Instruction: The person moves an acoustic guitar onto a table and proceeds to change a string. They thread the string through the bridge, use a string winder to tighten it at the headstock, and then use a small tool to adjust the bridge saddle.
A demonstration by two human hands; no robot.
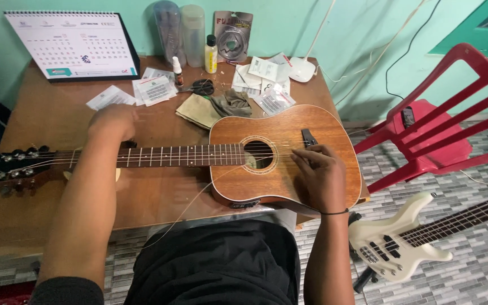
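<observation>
A: Nearest the camera, the person's lap in dark clothing, with a loose string trailing down from the guitar toward it. To the right on the tiled floor, a white electric bass.

B: Right hand?

A: The right hand rests on the body of the acoustic guitar, between sound hole and bridge. Fingers curled, tips pinched at the strings beside the sound hole; whether a string is actually gripped cannot be told. Thin dark band at the wrist.

B: Guitar position?

A: Flat on its back across the wooden table, body on the right and overhanging the near edge, neck running left, headstock at the left edge.

B: Left hand?

A: The left hand lies over the neck near the headstock end, knuckles up, fingers folded down out of sight; its grip cannot be told.

B: Farther back?

A: Folded cloths, string packets, small bottles, a desk calendar against the green wall. A red plastic chair stands to the right.
</observation>
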